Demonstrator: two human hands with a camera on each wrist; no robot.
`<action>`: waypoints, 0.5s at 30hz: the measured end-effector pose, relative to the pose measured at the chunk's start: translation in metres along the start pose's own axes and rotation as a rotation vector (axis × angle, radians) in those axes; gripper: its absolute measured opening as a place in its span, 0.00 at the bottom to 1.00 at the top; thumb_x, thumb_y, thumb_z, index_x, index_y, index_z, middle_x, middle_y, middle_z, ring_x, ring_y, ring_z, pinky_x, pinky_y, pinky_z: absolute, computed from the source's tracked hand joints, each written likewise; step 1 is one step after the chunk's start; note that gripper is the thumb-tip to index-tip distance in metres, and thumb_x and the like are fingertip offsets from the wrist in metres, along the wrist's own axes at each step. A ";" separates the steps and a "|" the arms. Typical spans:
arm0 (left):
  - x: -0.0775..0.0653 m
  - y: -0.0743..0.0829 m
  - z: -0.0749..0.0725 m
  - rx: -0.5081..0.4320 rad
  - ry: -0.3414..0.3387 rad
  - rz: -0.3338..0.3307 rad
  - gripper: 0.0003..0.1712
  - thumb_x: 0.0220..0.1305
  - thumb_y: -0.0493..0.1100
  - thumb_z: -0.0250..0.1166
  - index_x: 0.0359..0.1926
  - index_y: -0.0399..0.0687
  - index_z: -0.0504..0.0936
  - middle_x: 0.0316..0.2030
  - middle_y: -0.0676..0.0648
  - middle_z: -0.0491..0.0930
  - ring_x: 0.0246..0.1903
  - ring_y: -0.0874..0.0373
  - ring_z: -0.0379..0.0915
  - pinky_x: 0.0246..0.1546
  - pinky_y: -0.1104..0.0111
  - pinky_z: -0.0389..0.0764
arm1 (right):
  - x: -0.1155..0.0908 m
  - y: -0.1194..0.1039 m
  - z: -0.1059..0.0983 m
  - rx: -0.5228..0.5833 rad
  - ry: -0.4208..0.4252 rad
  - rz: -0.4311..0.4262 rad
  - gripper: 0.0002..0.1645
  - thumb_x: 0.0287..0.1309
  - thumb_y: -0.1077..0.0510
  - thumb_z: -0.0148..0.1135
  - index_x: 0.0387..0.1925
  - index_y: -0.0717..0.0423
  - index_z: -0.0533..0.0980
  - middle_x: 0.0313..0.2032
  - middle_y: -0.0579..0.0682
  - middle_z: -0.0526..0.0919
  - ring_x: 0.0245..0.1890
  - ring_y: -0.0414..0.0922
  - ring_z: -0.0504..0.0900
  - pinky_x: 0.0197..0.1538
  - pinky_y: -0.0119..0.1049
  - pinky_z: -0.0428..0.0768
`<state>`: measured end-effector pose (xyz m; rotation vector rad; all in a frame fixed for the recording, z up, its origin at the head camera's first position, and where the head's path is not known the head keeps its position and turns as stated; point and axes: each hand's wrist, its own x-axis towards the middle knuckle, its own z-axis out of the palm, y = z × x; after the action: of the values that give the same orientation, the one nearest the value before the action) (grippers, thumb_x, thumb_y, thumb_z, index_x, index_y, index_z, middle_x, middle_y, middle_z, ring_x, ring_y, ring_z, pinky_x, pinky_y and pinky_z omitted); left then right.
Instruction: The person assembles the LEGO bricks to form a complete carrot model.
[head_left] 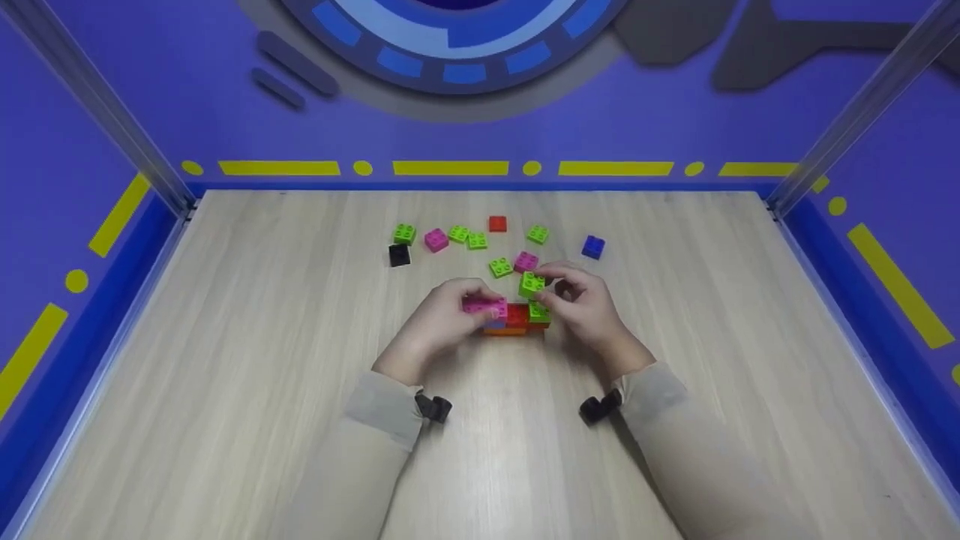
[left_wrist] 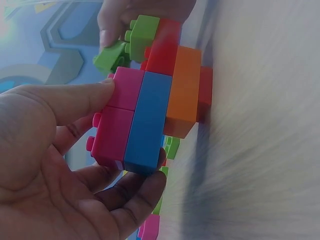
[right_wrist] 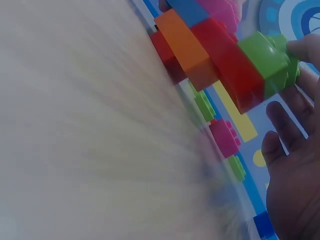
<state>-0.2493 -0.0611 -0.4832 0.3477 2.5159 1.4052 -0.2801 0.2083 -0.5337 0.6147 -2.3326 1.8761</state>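
Note:
My left hand (head_left: pixel 444 319) grips the left end of a stacked toy-brick build, its thumb on the pink bricks (left_wrist: pixel 116 136) and other fingers at the blue brick (left_wrist: pixel 147 122) below. In the left wrist view an orange brick (left_wrist: pixel 184 90) sits under the blue and red bricks, with another red brick (left_wrist: pixel 205 95) at the base. A green brick (head_left: pixel 538 313) is on top of the long red brick (right_wrist: pixel 227 65) at the right end. Just above it, my right hand (head_left: pixel 592 306) pinches a loose green brick (head_left: pixel 532 284) between thumb and fingers; it looks tilted in the left wrist view.
Loose bricks lie scattered behind the build: several green ones (head_left: pixel 538 234), pink ones (head_left: pixel 436 240), a red (head_left: pixel 498 223), a black (head_left: pixel 400 256) and, farther right, a blue (head_left: pixel 593 247). Blue-purple panels (head_left: pixel 450 139) enclose the wooden table (head_left: pixel 480 450) at the back and sides.

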 end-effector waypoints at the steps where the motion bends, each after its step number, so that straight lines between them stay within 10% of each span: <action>1: 0.000 0.000 0.000 -0.002 -0.002 -0.004 0.11 0.78 0.45 0.74 0.57 0.57 0.93 0.61 0.49 0.91 0.69 0.47 0.82 0.79 0.48 0.77 | 0.000 -0.001 0.001 -0.002 -0.010 -0.001 0.19 0.69 0.70 0.74 0.60 0.61 0.89 0.57 0.55 0.89 0.54 0.43 0.82 0.54 0.30 0.79; 15: 0.000 -0.001 -0.001 0.000 -0.016 0.003 0.12 0.80 0.46 0.73 0.59 0.56 0.92 0.60 0.49 0.92 0.67 0.47 0.85 0.75 0.48 0.81 | -0.004 -0.006 0.007 -0.043 -0.108 0.020 0.19 0.70 0.66 0.76 0.60 0.59 0.90 0.60 0.56 0.90 0.57 0.49 0.82 0.58 0.35 0.76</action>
<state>-0.2495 -0.0623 -0.4836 0.3619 2.5040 1.3981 -0.2736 0.2020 -0.5313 0.7072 -2.4478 1.8393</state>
